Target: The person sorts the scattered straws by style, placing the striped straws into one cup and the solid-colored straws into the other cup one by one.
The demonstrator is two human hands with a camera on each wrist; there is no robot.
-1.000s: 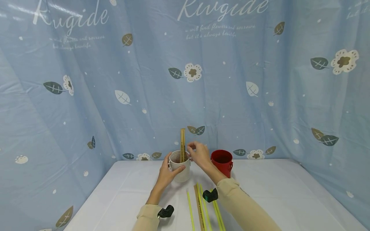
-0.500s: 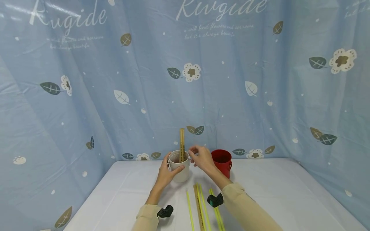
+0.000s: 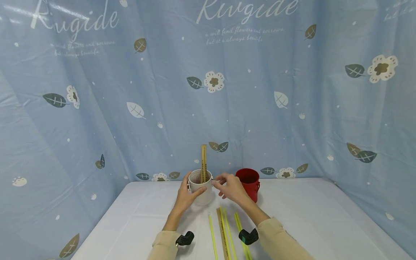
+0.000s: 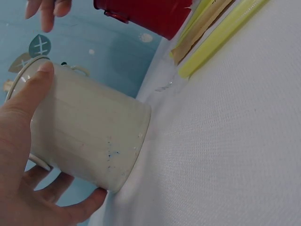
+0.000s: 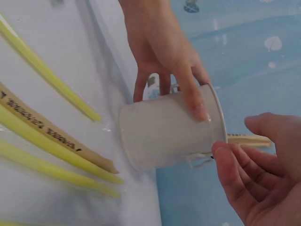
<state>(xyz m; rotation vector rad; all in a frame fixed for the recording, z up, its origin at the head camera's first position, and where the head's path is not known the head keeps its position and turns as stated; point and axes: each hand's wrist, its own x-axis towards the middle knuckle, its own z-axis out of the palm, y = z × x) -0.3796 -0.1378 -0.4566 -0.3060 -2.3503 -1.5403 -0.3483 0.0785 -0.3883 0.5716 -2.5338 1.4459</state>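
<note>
A small cream bucket [image 3: 203, 196] stands on the white table. Two slim brown paper-wrapped sticks [image 3: 203, 162] with dark printing rise out of it. My left hand [image 3: 186, 195] grips the bucket from the left, its thumb across the front and its fingers round the far side, as the left wrist view also shows. At the bucket's right side is my right hand [image 3: 233, 187], holding nothing. One of its fingertips [image 5: 220, 147] meets the rim near the wire handle lug, while its thumb is spread away.
A red bucket [image 3: 250, 187] stands just right of the cream one, behind my right wrist. On the table in front lie several long yellow sticks [image 3: 212, 234] and a brown paper-wrapped stick [image 3: 222, 231]. A blue patterned curtain [image 3: 208, 108] closes off the back.
My right hand has lowered and shifted slightly right, from above the rim to its right side. The left hand and cream bucket have stayed in place.
</note>
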